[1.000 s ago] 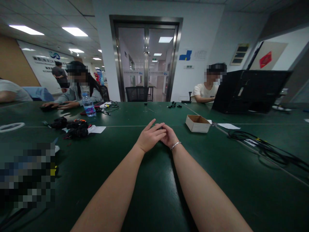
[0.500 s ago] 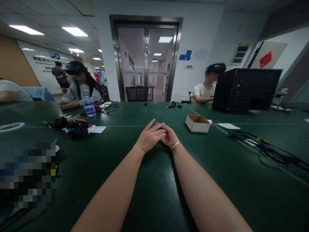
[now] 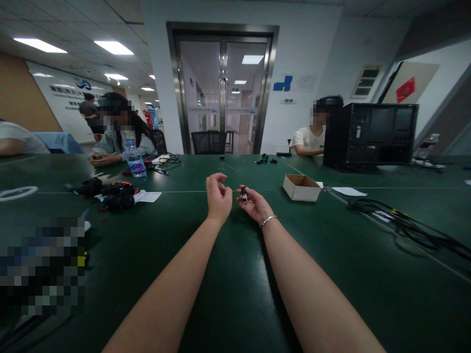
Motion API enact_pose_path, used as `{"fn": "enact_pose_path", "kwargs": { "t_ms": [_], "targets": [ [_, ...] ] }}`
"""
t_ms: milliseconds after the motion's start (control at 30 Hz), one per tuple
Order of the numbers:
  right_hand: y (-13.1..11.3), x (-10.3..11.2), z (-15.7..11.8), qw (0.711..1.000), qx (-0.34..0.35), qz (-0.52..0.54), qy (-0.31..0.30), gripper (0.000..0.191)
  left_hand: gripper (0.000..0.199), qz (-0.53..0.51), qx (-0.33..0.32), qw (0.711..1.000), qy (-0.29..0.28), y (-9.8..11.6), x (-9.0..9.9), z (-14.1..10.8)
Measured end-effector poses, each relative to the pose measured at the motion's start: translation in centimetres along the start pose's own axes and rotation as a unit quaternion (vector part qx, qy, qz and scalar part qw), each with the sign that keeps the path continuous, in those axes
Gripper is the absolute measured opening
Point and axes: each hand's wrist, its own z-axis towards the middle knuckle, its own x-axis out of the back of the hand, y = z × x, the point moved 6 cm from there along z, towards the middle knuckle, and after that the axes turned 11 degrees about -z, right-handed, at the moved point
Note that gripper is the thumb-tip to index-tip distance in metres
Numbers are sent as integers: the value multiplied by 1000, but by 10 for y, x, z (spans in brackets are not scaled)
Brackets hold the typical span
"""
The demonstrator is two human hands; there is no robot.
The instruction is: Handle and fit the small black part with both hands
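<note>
A small dark and silvery metal piece (image 3: 245, 194) sits between the fingers of my right hand (image 3: 257, 207), which has a silver bracelet at its wrist. Its exact kind is too small to tell. Just to the left, my left hand (image 3: 219, 198) is raised with its fingers curled; whether anything small is between them cannot be made out. The two hands are apart, above the middle of the green table (image 3: 235, 274). An open cardboard box (image 3: 301, 189) stands to the right of my right hand.
Black cables (image 3: 412, 225) lie at the right, near a black computer case (image 3: 371, 135). Left are black devices (image 3: 117, 195), a water bottle (image 3: 136, 159) and a white ring (image 3: 16, 193). Small black parts (image 3: 265, 160) lie farther back. People sit across the table.
My left hand has come away from my right and curled its fingers, uncovering the small metal piece in my right hand. The black computer case has turned.
</note>
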Motion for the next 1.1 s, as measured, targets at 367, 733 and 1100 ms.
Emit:
{"fn": "enact_pose_path", "kwargs": {
  "t_ms": [367, 733, 1100],
  "targets": [
    [1, 2, 1, 1000, -5, 2, 12, 8, 33, -511, 361, 778, -58, 48, -8, 21],
    [0, 3, 1, 1000, 0, 8, 7, 9, 38, -391, 306, 862, -101, 65, -6, 24],
    [-1, 3, 1, 1000, 4, 7, 12, 10, 38, -378, 284, 875, -105, 64, -7, 25]
  ]
}}
